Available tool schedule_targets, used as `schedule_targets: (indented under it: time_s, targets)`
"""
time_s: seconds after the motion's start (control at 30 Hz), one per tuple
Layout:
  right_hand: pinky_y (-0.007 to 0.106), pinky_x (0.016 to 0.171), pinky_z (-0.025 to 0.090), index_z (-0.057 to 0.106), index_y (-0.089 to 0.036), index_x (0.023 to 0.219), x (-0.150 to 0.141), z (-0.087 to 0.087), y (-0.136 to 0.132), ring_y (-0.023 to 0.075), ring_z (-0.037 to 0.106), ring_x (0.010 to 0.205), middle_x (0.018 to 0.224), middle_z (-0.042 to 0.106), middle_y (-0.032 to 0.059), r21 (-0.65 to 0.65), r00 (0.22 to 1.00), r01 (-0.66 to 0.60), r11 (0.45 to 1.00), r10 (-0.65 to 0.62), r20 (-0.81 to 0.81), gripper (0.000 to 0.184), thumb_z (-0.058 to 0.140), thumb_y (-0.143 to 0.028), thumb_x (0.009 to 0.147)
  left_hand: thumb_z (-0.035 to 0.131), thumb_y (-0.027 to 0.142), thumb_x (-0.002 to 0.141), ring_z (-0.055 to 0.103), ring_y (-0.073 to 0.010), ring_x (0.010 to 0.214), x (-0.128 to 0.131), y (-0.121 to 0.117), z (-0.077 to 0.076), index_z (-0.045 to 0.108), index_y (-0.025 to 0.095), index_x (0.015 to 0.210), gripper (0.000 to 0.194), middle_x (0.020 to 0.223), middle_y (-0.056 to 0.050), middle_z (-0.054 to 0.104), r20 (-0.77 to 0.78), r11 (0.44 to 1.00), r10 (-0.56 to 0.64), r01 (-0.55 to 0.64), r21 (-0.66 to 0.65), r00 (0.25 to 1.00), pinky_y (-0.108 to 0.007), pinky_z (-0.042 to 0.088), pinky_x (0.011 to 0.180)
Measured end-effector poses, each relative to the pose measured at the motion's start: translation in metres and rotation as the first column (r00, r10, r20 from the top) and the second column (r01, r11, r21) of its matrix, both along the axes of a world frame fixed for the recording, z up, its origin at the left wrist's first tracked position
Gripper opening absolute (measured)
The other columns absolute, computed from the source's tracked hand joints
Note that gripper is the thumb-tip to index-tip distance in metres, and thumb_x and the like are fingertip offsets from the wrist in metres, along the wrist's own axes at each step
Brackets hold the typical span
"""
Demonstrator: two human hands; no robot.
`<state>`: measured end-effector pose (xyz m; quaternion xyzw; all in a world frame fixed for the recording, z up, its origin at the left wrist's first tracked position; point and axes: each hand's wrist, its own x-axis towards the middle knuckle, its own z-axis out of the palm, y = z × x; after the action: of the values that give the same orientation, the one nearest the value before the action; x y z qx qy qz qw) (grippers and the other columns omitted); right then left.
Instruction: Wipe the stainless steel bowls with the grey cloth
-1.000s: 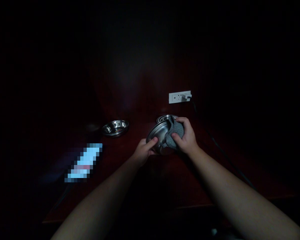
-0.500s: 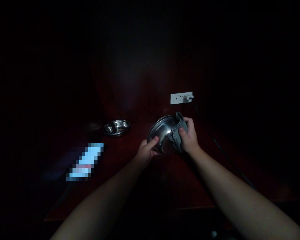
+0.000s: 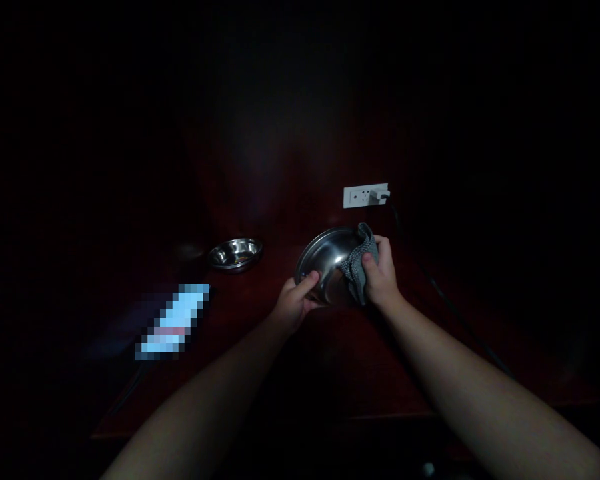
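Note:
A shiny steel bowl (image 3: 330, 257) is held up, tilted with its outer side toward me. My left hand (image 3: 295, 303) grips its lower left rim, thumb on the outside and fingers beneath. Against the bowl's right side, my right hand (image 3: 381, 273) presses a folded grey cloth (image 3: 355, 267), the thumb lying over the fabric. The right fingers are partly hidden behind the cloth and bowl.
More steel bowls (image 3: 236, 255), apparently stacked, sit on the dark red table (image 3: 280, 360) to the left. A lit, blurred-out screen (image 3: 175, 323) lies nearer me. Behind is a white wall socket (image 3: 365, 195) with a plug, its cable (image 3: 445, 297) trailing right.
The bowl has turned slightly, so more of its outer face shows. The cloth and right hand have shifted a little to the right. The left grip stays the same.

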<state>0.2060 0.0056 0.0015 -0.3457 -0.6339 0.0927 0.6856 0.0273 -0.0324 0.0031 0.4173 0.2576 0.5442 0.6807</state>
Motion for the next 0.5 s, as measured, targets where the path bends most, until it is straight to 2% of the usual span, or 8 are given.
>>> schedule_targets:
  time_s: [0.13, 0.23, 0.4, 0.5]
  targets:
    - [0.041, 0.09, 0.039, 0.042, -0.021, 0.11, 0.0, 0.0, 0.0, 0.0239, 0.051, 0.101, 0.108, 0.051, 0.0068, 0.01, 1.0, 0.006, 1.0, -0.006, 0.012, 0.044, 0.045, -0.054, 0.081, 0.071, 0.039, 0.068, 0.066, -0.0225, 0.071, -0.001, -0.001, 0.003, 0.062, 0.009, 0.087, 0.037, 0.075, -0.009, 0.068, -0.043, 1.0, 0.005, -0.004, 0.019, 0.999, -0.052, 0.052, 0.074]
    - [0.04, 0.086, 0.041, 0.042, -0.02, 0.111, 0.002, 0.001, -0.002, 0.0238, 0.052, 0.098, 0.106, 0.051, 0.007, 0.019, 0.999, 0.023, 1.0, -0.024, 0.033, 0.046, 0.045, -0.055, 0.081, 0.071, 0.043, 0.067, 0.065, -0.0208, 0.072, -0.005, 0.001, 0.006, 0.062, 0.009, 0.086, 0.041, 0.077, -0.009, 0.067, -0.141, 0.997, -0.003, 0.013, 0.072, 0.99, -0.046, 0.053, 0.074]
    - [0.039, 0.081, 0.043, 0.041, -0.02, 0.111, 0.006, 0.005, -0.006, 0.0235, 0.052, 0.092, 0.102, 0.049, 0.0069, 0.061, 0.994, 0.087, 0.994, -0.091, 0.065, 0.048, 0.046, -0.056, 0.079, 0.074, 0.041, 0.063, 0.06, -0.0134, 0.06, -0.013, 0.005, 0.012, 0.057, 0.012, 0.073, 0.035, 0.067, -0.002, 0.062, -0.389, 0.972, 0.143, -0.054, 0.231, 0.91, -0.028, 0.051, 0.059]
    - [0.039, 0.08, 0.043, 0.041, -0.02, 0.111, 0.007, 0.006, -0.007, 0.0234, 0.052, 0.091, 0.101, 0.049, 0.0069, 0.108, 0.99, 0.098, 0.989, -0.108, 0.087, 0.048, 0.045, -0.055, 0.079, 0.074, 0.035, 0.063, 0.058, -0.0121, 0.059, -0.014, 0.003, 0.016, 0.057, 0.013, 0.069, 0.029, 0.065, -0.001, 0.061, -0.439, 0.946, 0.145, 0.006, 0.325, 0.887, -0.025, 0.047, 0.058]
